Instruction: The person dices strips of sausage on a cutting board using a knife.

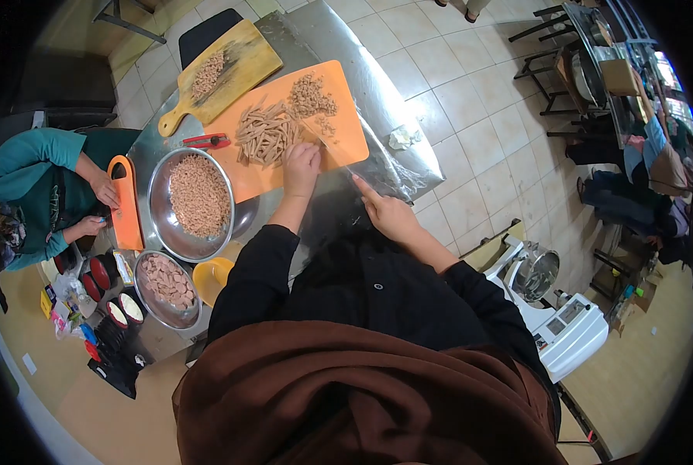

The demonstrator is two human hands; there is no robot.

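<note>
My left hand [303,165] rests with bent fingers on the near end of a pile of brownish, meat-like strips [263,136] on an orange cutting board [350,116]. My right hand [391,215] is at the board's near right edge, index finger stretched forward along what looks like a thin knife [337,153]. The blade is hard to make out against the board, and its handle is hidden in my palm. Small diced pieces [312,96] of the same food lie beyond the strips. A red-handled tool [206,141] sits beside the board's left edge.
Left stand a steel bowl of diced pieces [154,190], a bowl of pink chunks [139,283] and a yellow container [213,280]. Beyond is a wooden board [246,58]. A co-worker [48,174] handles an orange board [125,213]. A mixer [571,333] stands right.
</note>
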